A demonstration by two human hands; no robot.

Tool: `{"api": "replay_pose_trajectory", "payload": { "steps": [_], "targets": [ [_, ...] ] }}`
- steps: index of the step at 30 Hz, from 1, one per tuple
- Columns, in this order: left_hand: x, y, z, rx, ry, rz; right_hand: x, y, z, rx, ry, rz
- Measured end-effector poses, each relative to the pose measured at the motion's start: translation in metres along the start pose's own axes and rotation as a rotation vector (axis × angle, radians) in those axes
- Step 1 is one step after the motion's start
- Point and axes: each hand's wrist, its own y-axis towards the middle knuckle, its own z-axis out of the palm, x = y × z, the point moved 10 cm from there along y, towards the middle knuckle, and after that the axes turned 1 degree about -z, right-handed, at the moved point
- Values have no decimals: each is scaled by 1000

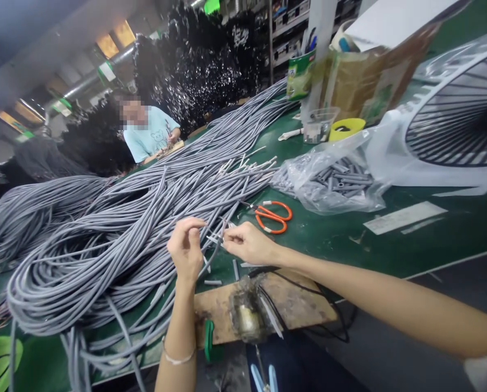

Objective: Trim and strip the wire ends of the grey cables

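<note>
My right hand is closed, fingertips pinched at the end of a grey cable, where thin white strips stick out. To its left, my left hand is raised over the cables with the fingers curled toward the thumb. What those fingers hold, if anything, is hidden. A large bundle of grey cables lies looped across the bench, several with pale ends. Just beyond my right hand rest orange-handled scissors. Short grey tube pieces lie below my hands.
A wooden board at the bench's near edge carries a grimy device and a green clamp. Rightward are a plastic bag of grey tubes, a white fan and a yellow tape roll. A person sits across.
</note>
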Motion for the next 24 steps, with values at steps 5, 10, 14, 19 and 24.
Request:
{"api": "replay_pose_trajectory", "payload": {
  "steps": [5,10,14,19,24],
  "targets": [
    [-10,-10,41,382,3,68,2,0,2,31,-11,-6],
    [29,-2,23,326,315,-54,-2,-1,-3,3,-46,11],
    [60,7,-46,-56,604,-304,0,-2,-1,11,-15,-3],
    [73,2,-89,-264,780,-449,3,-3,0,31,4,-12],
    [21,5,-55,-285,669,-50,7,-2,-1,40,-15,-37]
  ]
}}
